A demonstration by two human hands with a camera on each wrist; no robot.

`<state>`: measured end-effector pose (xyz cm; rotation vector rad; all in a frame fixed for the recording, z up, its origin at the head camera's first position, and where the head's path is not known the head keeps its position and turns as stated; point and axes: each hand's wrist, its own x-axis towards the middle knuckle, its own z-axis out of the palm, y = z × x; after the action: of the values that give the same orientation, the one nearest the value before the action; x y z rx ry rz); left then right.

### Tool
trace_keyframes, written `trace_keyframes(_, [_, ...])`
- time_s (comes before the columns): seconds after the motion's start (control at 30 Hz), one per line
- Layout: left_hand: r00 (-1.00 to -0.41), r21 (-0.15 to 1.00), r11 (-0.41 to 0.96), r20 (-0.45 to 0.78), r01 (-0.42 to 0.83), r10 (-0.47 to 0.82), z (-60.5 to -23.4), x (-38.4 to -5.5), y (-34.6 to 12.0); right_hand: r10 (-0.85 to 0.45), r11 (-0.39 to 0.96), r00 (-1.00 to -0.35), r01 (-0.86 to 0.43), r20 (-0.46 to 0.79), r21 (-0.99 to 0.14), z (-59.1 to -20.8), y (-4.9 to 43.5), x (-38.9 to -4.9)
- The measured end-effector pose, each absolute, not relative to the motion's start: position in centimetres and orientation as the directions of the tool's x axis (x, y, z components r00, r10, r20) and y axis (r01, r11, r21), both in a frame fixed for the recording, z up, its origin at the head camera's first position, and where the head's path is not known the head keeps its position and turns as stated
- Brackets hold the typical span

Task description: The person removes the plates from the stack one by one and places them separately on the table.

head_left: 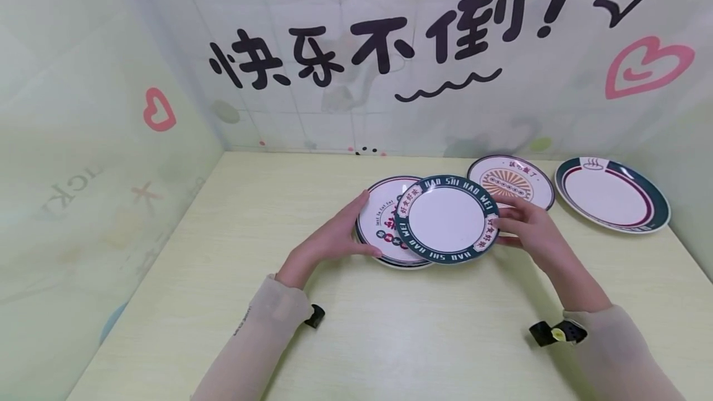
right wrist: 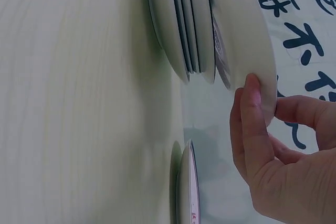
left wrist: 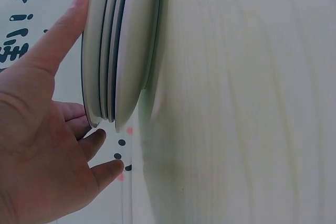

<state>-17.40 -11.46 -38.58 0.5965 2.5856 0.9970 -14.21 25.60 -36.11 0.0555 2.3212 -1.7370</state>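
Note:
My right hand (head_left: pixel 526 228) pinches the right rim of a round plate (head_left: pixel 445 221), white with a dark green lettered border. In the right wrist view this plate (right wrist: pixel 247 35) tilts above the stack, thumb over its rim and fingers along its underside. Beneath its left part lies a stack of plates (left wrist: pixel 110 51), seen edge-on in the left wrist view. The stack's top plate (head_left: pixel 381 203), white with red characters, is partly hidden. My left hand (head_left: pixel 334 234) spans the stack's left edge with thumb and fingers spread, the thumb touching the rim.
Behind my right hand, a plate with an orange sunburst print (head_left: pixel 504 184) lies near the back wall. Farther right rests an oval plate with a green rim (head_left: pixel 607 197). A printed cloth wall (head_left: pixel 334 116) borders the pale wooden table (head_left: pixel 390 339) at the back and sides.

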Motion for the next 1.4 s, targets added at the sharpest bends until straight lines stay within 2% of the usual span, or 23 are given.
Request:
trace_keyframes(0.47, [-0.872,0.699,0.676,-0.157,0.233,0.463,-38.7,-17.2,-11.5,-0.080,0.287,-0.975,0.175,-0.205,-0.942,-36.3,28.7,-13.1])
trace_keyframes(0.67, [-0.876,0.704,0.672,-0.149,0.232,0.459,-38.9,-17.3,-11.5,-0.058,0.214,-0.976,0.194,-0.211,-0.957,-36.4,30.3,-12.7])
trace_keyframes(0.83, [-0.876,0.703,0.671,-0.148,0.233,0.459,-38.9,-17.3,-11.4,-0.030,0.258,-0.971,0.220,-0.236,-0.941,-36.4,31.6,-12.3])
trace_keyframes(1.17, [-0.875,0.702,0.671,-0.143,0.239,0.462,-38.8,-17.4,-11.3,-0.035,0.095,-0.977,0.206,-0.210,-0.974,-36.6,34.1,-11.4])
trace_keyframes(1.4, [-0.874,0.702,0.668,-0.137,0.247,0.467,-38.9,-17.4,-11.4,-0.033,0.074,-0.979,0.201,-0.204,-0.977,-36.7,35.4,-10.6])
